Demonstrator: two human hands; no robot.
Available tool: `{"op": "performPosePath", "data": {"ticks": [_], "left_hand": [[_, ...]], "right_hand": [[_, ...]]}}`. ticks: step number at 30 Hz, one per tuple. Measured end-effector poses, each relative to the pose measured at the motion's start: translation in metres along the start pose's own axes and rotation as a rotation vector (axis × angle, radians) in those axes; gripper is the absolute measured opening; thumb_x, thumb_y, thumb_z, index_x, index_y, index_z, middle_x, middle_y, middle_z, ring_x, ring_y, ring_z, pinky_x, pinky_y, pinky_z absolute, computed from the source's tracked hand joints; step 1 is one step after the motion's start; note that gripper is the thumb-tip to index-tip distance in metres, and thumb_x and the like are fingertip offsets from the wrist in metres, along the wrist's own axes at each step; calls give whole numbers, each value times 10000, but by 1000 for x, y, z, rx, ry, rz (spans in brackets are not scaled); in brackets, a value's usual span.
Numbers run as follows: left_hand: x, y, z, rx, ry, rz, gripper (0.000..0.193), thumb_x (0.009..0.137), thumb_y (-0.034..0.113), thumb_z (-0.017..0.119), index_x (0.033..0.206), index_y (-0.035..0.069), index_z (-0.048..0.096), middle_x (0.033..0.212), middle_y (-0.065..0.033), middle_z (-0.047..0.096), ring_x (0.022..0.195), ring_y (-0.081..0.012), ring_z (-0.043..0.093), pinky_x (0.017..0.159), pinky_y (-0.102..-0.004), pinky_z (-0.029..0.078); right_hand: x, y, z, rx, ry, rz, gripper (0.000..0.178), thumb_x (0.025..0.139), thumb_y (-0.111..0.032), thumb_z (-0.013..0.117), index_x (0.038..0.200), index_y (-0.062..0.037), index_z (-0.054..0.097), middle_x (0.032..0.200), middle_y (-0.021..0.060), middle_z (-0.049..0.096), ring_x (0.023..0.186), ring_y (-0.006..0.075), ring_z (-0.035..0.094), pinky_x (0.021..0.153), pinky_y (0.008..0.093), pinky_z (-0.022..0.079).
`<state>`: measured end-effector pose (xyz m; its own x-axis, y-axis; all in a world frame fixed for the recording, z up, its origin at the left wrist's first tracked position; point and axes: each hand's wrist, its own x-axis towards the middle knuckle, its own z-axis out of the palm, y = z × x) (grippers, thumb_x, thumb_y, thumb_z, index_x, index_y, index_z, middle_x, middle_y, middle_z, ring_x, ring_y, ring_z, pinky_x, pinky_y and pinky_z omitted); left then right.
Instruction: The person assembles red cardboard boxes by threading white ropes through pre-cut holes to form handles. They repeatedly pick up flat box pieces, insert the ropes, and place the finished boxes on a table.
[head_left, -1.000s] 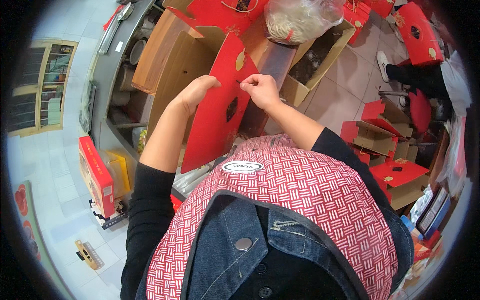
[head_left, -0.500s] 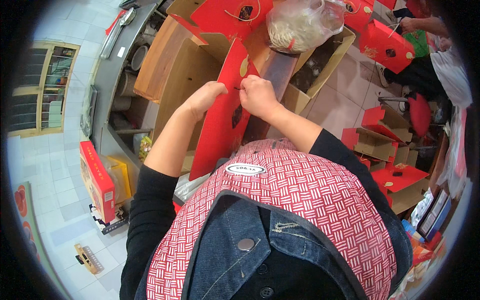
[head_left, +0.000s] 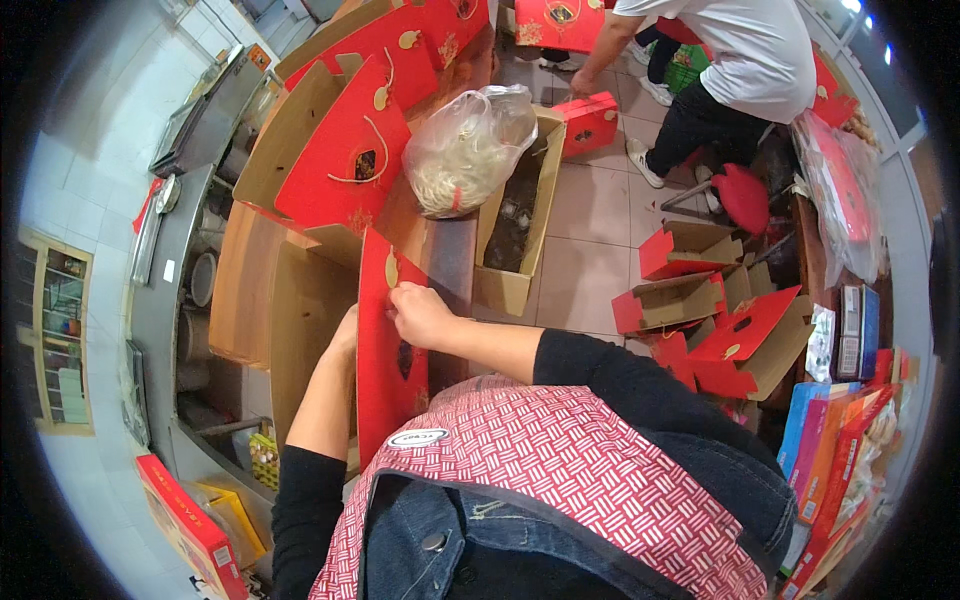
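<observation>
Head view: the red box point(head_left: 298, 325), left of centre, is flanked at one panel point(head_left: 384, 410), seemingly for bracing, by curled right hand point(head_left: 420, 315) outside, left hand point(head_left: 346, 333) inside; neither grip can be told.

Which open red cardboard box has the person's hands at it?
The red cardboard box nearest the red patterned apron; only it has the left hand inside, right hand outside.

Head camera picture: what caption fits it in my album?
The left hand is inside an open red box while the right hand touches its outside, near a plastic bag.
</observation>
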<state>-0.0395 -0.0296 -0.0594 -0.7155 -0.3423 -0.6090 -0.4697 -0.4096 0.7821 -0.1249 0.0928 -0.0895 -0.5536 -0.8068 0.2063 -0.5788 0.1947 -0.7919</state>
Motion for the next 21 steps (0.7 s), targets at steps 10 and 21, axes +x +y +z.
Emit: {"op": "performPosePath", "data": {"ticks": [10, 21], "left_hand": [[-41, 23, 20, 75, 210, 74, 290, 876, 249, 492, 1027, 3, 526, 937, -118, 610, 831, -184, 583, 723, -336, 471], [-138, 10, 43, 1086, 312, 319, 197, 777, 114, 551, 932, -5, 537, 816, -256, 593, 809, -415, 568, 698, -464, 455]], "right_hand": [[-56, 116, 9, -240, -281, 67, 144, 803, -140, 470, 811, -27, 560, 867, 162, 538, 867, 334, 530, 733, 425, 445], [-173, 209, -186, 47, -45, 337, 225, 822, -193, 550, 687, -20, 597, 780, 63, 617, 661, 152, 547, 598, 294, 430]]}}
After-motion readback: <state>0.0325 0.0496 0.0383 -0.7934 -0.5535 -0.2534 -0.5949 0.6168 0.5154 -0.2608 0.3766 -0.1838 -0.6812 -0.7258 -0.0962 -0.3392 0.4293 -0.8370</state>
